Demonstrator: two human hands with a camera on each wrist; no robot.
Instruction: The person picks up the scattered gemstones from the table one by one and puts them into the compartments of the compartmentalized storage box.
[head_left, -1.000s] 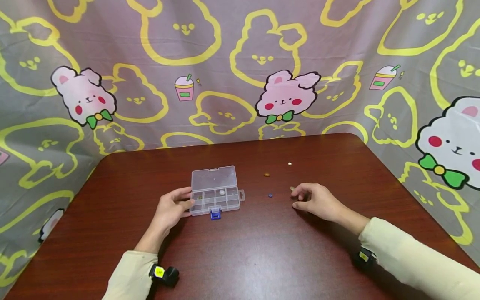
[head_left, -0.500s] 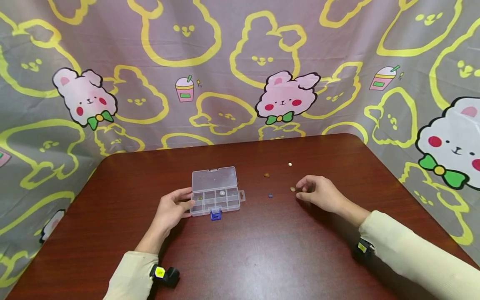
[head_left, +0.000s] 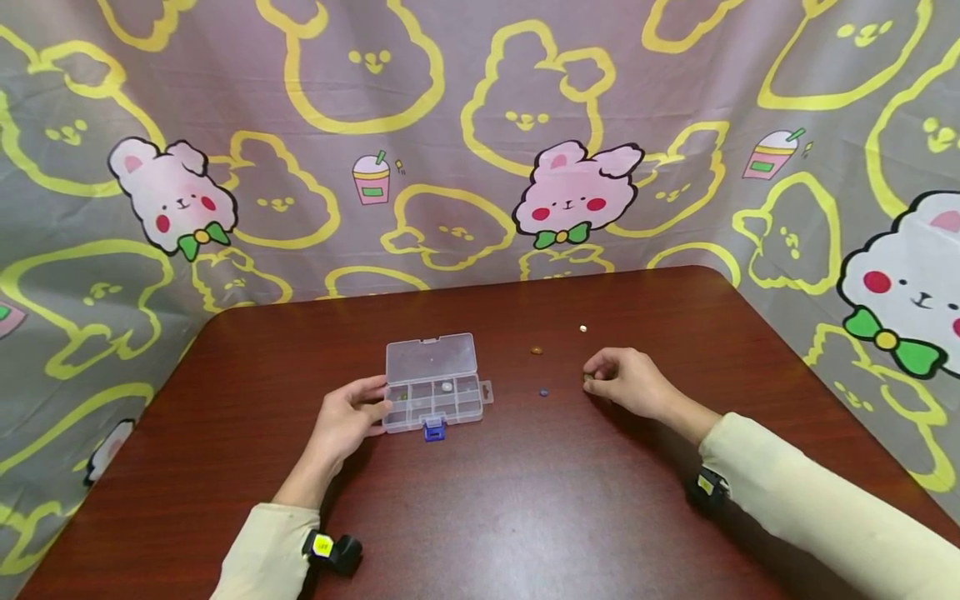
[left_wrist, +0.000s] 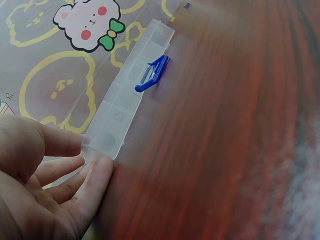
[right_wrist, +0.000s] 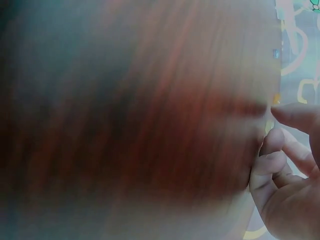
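Note:
A clear plastic compartment box lies on the table with its lid folded back and a blue latch at the front. My left hand grips its left end, thumb in front and fingers behind. In the box sit a white piece and a greenish piece, in separate back compartments. To the right, my right hand has thumb and index finger around a small yellowish stone at the tabletop. The right wrist view shows the yellowish stone between these fingertips, partly hidden.
Between box and right hand lie a small blue stone and an amber stone. A small white piece is farther back. A cartoon-patterned curtain hangs behind the brown table.
My right hand drew back slightly from the yellowish stone, then came left to it, and its fingertips closed around the stone. My left hand stays on the box.

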